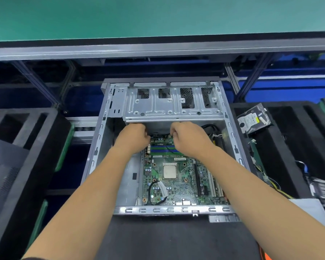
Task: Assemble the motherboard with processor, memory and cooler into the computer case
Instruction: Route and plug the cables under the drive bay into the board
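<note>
Head view: open computer case [231, 128] lying on its side on a dark mat, motherboard [176, 184] seated inside, bare processor [170, 171] at its centre, blue memory slots [161, 149] beyond it. Both hands reach to the board's far edge under the metal drive cage [169, 107]. Left hand [133, 136] and right hand [188, 139]: fingers curled; what they hold, cannot tell. Hard drive [253, 119] on black foam tray [289, 147], right of case.

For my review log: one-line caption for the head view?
Both hands, left hand and right hand, work at the motherboard's far edge inside the open computer case.
</note>
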Available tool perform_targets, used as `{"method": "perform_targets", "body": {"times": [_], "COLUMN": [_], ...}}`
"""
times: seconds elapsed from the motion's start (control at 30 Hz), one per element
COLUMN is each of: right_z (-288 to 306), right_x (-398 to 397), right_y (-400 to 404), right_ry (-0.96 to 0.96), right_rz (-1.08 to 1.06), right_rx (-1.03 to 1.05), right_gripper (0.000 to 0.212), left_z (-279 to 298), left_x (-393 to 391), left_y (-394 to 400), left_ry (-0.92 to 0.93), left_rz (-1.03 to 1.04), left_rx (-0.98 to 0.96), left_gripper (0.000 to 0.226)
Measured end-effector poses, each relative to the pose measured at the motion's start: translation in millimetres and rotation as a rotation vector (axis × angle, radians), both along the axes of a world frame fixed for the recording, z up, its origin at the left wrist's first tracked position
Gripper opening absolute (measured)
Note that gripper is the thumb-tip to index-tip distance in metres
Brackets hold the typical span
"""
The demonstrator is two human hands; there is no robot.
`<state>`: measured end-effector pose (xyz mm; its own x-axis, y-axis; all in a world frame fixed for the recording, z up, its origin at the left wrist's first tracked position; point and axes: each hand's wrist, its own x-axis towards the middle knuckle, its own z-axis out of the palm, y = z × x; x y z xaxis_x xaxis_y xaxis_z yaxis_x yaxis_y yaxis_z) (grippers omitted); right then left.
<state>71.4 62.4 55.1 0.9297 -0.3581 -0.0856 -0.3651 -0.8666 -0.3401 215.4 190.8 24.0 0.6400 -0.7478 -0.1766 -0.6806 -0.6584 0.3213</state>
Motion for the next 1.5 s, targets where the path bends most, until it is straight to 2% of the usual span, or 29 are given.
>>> {"method": "perform_targets", "body": {"times": [0.1, 0.23, 0.37, 0.43, 0.47, 0.53, 0.63, 0.7, 0.8, 0.93, 1.0, 1.07, 1.27, 1.37, 1.5], "right_z": [8, 4, -10, -16, -18, -22, -28, -30, -31, -27, -27, -26, -24, -23, -24], "right_x": [-4, -3, -3, -6, -7, -7, -6, -6, -6, -5, -4, -3, 0, 2, 4], "right_y": [17, 41, 36, 32, 32, 33, 35, 35, 37, 38, 38, 39, 37, 36, 36], "right_ry": [-0.085, 0.097, 0.245, 0.343, 0.383, 0.441, 0.487, 0.516, 0.523, 0.534, 0.533, 0.534, 0.551, 0.546, 0.552], "right_rz": [0.181, 0.476, 0.381, 0.335, 0.325, 0.332, 0.352, 0.357, 0.352, 0.367, 0.358, 0.352, 0.351, 0.356, 0.342], "right_rx": [0.035, -0.094, -0.095, -0.071, -0.071, -0.093, -0.11, -0.107, -0.107, -0.09, -0.084, -0.079, -0.069, -0.058, -0.052], "right_gripper": [0.012, 0.008, 0.014, 0.031, 0.042, 0.056, 0.063, 0.074, 0.069, 0.063, 0.056, 0.051, 0.05, 0.054, 0.045], "left_z": [0, 1, 1, 1, 0, -2, -1, 2, 1, 0, -2, -5, -7, -9, -15], "left_x": [-1, -4, -6, -6, -6, -6, -4, -4, -6, -10, -13, -17, -20, -20, -20], "left_y": [-2, -5, -9, -11, -12, -13, -11, -8, -2, 8, 9, 8, 6, 7, 8], "left_ry": [-0.133, -0.163, -0.064, 0.001, 0.027, 0.049, 0.084, 0.159, 0.313, 0.52, 0.568, 0.605, 0.627, 0.633, 0.587], "left_rz": [-0.011, -0.031, 0.012, 0.058, 0.068, 0.056, 0.036, 0.039, 0.103, 0.191, 0.19, 0.202, 0.19, 0.157, 0.101], "left_rx": [0.029, 0.087, 0.077, 0.043, 0.036, 0.064, 0.137, 0.207, 0.3, 0.393, 0.441, 0.475, 0.535, 0.548, 0.55], "left_gripper": [0.033, 0.029, 0.025, 0.009, 0.009, 0.011, 0.025, 0.02, 0.011, 0.026, 0.036, 0.036, 0.027, 0.032, 0.03]}}
